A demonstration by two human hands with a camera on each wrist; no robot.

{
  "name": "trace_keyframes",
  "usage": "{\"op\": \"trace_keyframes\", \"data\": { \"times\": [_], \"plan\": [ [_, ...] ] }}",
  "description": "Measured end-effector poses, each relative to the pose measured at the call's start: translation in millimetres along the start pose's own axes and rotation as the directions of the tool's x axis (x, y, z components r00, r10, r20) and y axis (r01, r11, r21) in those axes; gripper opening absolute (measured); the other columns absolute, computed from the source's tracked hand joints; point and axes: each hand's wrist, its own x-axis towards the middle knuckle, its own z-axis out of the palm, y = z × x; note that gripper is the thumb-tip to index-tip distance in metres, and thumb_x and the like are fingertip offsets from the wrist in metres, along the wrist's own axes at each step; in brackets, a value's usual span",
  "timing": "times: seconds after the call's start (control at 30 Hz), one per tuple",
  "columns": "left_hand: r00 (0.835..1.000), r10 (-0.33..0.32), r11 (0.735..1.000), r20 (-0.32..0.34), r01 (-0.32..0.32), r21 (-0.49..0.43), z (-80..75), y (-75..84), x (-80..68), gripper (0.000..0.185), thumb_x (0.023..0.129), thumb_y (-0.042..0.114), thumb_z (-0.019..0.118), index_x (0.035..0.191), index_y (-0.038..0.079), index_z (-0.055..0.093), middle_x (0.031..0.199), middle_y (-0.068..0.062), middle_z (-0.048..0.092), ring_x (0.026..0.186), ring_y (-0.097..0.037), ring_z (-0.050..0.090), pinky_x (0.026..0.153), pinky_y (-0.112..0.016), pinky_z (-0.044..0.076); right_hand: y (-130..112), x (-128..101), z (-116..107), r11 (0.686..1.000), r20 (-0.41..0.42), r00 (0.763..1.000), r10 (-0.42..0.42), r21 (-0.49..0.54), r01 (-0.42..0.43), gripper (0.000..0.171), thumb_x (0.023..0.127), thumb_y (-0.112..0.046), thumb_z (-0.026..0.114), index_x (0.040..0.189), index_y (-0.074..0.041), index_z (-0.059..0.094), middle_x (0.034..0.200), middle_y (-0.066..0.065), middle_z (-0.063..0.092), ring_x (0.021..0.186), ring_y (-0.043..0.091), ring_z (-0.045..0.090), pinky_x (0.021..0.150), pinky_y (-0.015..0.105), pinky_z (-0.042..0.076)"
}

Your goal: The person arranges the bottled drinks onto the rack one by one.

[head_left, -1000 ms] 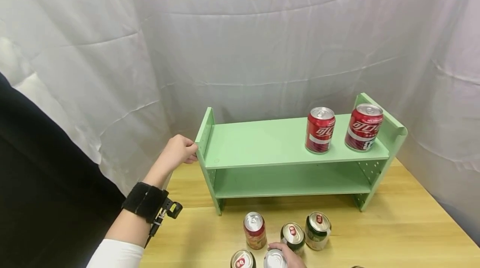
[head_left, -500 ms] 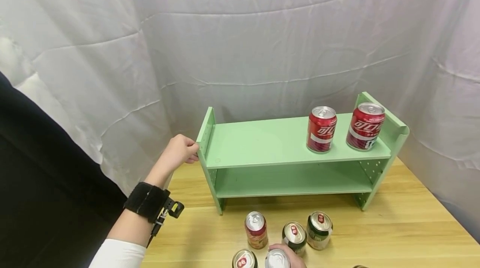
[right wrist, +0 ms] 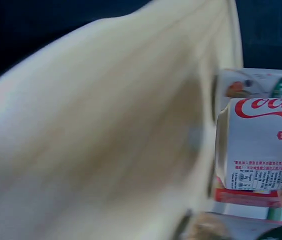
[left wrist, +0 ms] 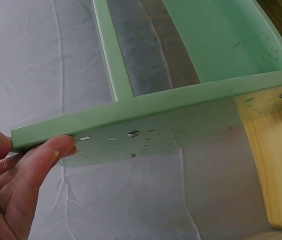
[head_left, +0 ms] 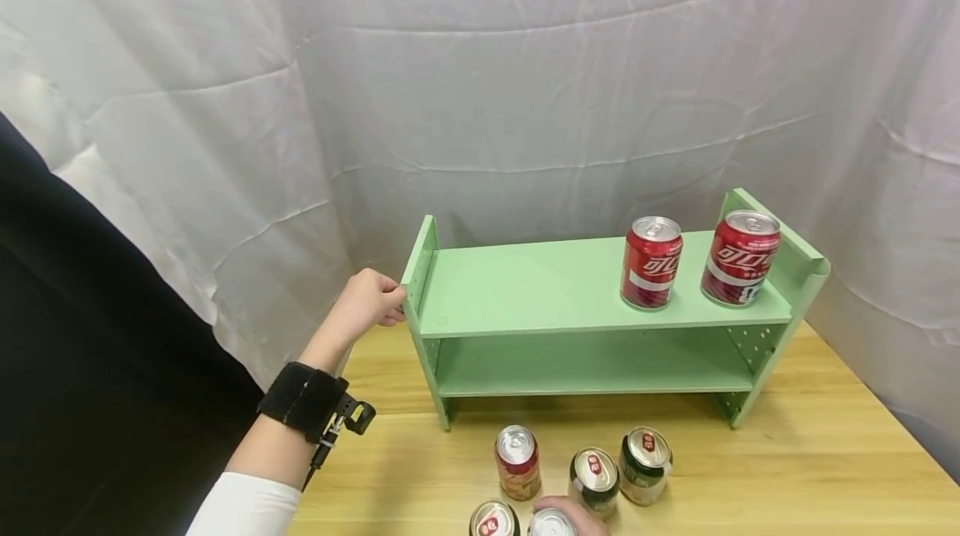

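Two red cans (head_left: 651, 262) stand on the green shelf (head_left: 525, 286); five wait on the table (head_left: 810, 453).
Left hand (head_left: 367, 300) grips the shelf's side; right hand (head_left: 573, 511) holds a silver can (head_left: 550, 524).

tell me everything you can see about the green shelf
The green shelf is a pale mint, painted two-tier rack with perforated side panels and an open back. It stands upright on the wooden table before a white cloth. Two red cans stand on its top tier; the lower tier shows nothing on it. The left hand grips its left side panel.
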Motion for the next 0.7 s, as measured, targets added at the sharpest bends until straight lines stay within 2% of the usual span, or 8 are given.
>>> {"op": "trace_keyframes", "data": {
  "times": [0.1, 0.2, 0.33, 0.43, 0.57, 0.7],
  "plan": [
    [1.000, 0.001, 1.000, -0.003, -0.001, -0.004, 1.7, -0.4, 0.1, 0.027, 0.088, 0.007, 0.046, 0.074, -0.005, 0.066, 0.095, -0.024, 0.069, 0.070, -0.020, 0.070, 0.066, -0.029, 0.060, -12.4, 6.8, -8.6, 0.999, 0.027, 0.999, -0.035, 0.019, 0.034, 0.053, 0.070, -0.001, 0.074, 0.119, -0.008, 0.056, 0.102, 0.006, 0.065, 0.097, 0.002, 0.057, 0.074, 0.021, 0.050],
    [1.000, 0.008, 1.000, -0.012, -0.008, -0.002, 2.5, -0.2, -1.0, 0.027, 0.088, 0.006, 0.046, 0.074, -0.005, 0.066, 0.093, -0.023, 0.069, 0.069, -0.020, 0.070, 0.066, -0.030, 0.060, -29.4, 16.2, -21.3, 0.998, 0.064, 0.998, -0.023, 0.060, 0.019, 0.057, 0.072, -0.002, 0.075, 0.124, -0.010, 0.053, 0.103, 0.007, 0.066, 0.098, 0.003, 0.059, 0.075, 0.021, 0.050],
    [1.000, 0.012, 1.000, -0.009, -0.012, 0.013, 3.5, 0.1, -2.4, 0.027, 0.088, 0.006, 0.046, 0.069, -0.004, 0.063, 0.088, -0.021, 0.070, 0.069, -0.019, 0.070, 0.065, -0.029, 0.060, -53.7, 28.1, -39.6, 0.998, 0.044, 0.999, -0.030, -0.055, 0.032, 0.063, 0.069, -0.014, 0.082, 0.124, -0.009, 0.053, 0.103, 0.006, 0.068, 0.096, 0.004, 0.061, 0.074, 0.022, 0.052],
    [1.000, 0.011, 1.000, -0.010, -0.011, 0.014, 3.8, -0.2, -3.5, 0.029, 0.088, 0.006, 0.046, 0.063, -0.001, 0.058, 0.084, -0.020, 0.070, 0.069, -0.019, 0.070, 0.065, -0.029, 0.060, -72.1, 37.2, -51.5, 0.986, 0.023, 0.999, -0.032, -0.165, 0.036, 0.068, 0.065, -0.024, 0.086, 0.123, -0.008, 0.054, 0.105, 0.004, 0.067, 0.097, 0.006, 0.061, 0.076, 0.025, 0.054],
    [1.000, 0.017, 1.000, -0.020, -0.017, 0.009, 3.2, 0.2, -2.6, 0.030, 0.087, 0.005, 0.046, 0.058, 0.003, 0.051, 0.083, -0.020, 0.070, 0.068, -0.020, 0.070, 0.064, -0.029, 0.060, -92.3, 52.2, -62.9, 0.978, 0.044, 0.997, -0.065, -0.196, 0.072, 0.071, 0.065, -0.026, 0.086, 0.124, -0.008, 0.052, 0.107, 0.001, 0.065, 0.097, 0.008, 0.061, 0.079, 0.028, 0.055],
    [0.999, 0.016, 1.000, -0.031, -0.015, 0.015, 3.3, 0.8, -1.9, 0.030, 0.087, 0.005, 0.046, 0.058, 0.004, 0.052, 0.085, -0.020, 0.070, 0.068, -0.019, 0.070, 0.064, -0.029, 0.060, -110.5, 65.8, -71.4, 0.976, 0.036, 0.995, -0.092, -0.193, 0.097, 0.073, 0.063, -0.025, 0.087, 0.125, -0.012, 0.051, 0.103, -0.003, 0.064, 0.091, 0.007, 0.062, 0.075, 0.028, 0.056]
  ]
}}
